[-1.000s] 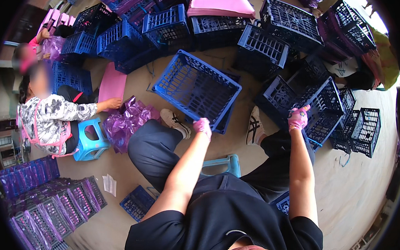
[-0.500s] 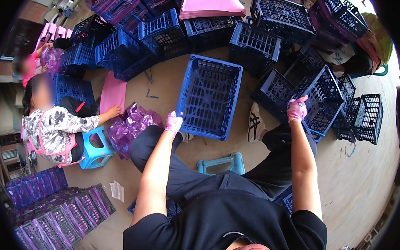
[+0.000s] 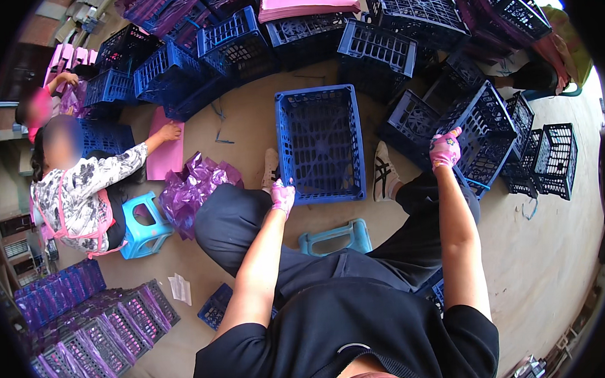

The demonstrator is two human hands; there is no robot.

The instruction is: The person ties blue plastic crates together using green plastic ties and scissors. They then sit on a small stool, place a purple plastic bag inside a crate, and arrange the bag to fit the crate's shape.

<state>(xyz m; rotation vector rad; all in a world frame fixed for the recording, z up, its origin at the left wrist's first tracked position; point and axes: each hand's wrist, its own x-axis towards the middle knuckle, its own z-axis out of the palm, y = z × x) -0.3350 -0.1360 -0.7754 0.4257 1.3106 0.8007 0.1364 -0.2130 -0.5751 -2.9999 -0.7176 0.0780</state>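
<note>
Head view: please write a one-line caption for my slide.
Gloved left hand on a blue crate; right hand on another crate, co-worker nearby.

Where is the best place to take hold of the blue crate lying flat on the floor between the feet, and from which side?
Probably the near short rim of the blue crate, from the person's own side. It lies flat with its open side up, so the rim is exposed. The left hand is at its near left corner. The right hand is away at a tilted crate; the near right corner looks free.
</note>
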